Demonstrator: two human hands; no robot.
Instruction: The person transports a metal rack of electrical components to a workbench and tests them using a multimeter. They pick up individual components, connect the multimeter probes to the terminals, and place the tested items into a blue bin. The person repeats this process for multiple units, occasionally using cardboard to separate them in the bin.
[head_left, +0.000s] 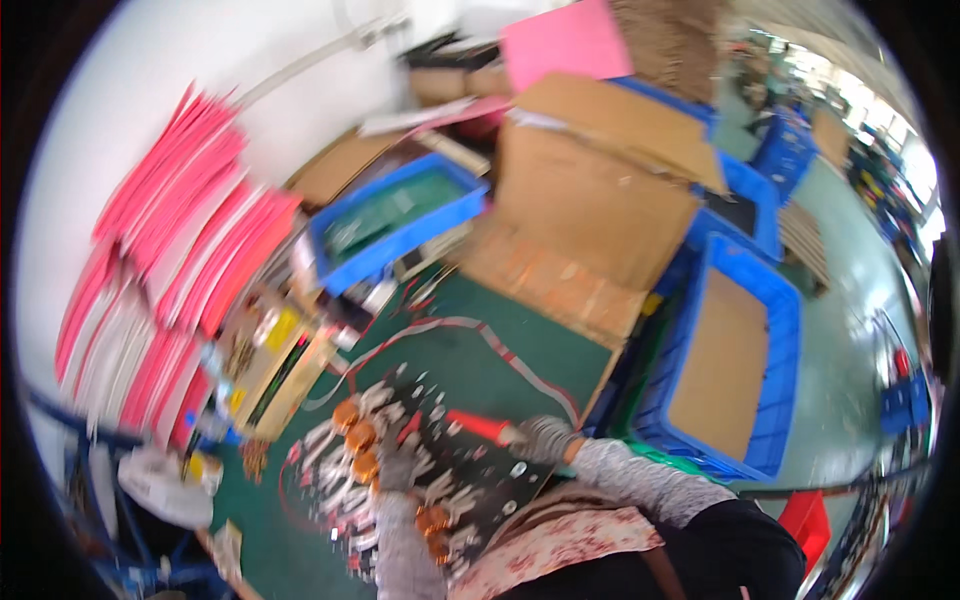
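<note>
My right hand (545, 440), in a grey striped glove, is closed around the end of a tool with a long red-orange handle (478, 425). The tool points left over the dark work surface. My left hand (398, 468), also gloved in grey, reaches down among copper wire coils (360, 437) and several pale pronged parts (455, 500). Near its fingertips is a small red piece (410, 427); whether the hand grips it is blurred. More copper coils (433, 520) lie just right of my left forearm. Small metal bits are scattered between the hands.
A grey-and-red ribbon strip (490, 345) curves across the green table (440, 355). Behind stand a blue tray (400, 215) and a large open cardboard box (585, 200). Blue crates (785, 380) stand right. Stacked pink sheets (180, 220) and a white plastic bag (165, 485) are left.
</note>
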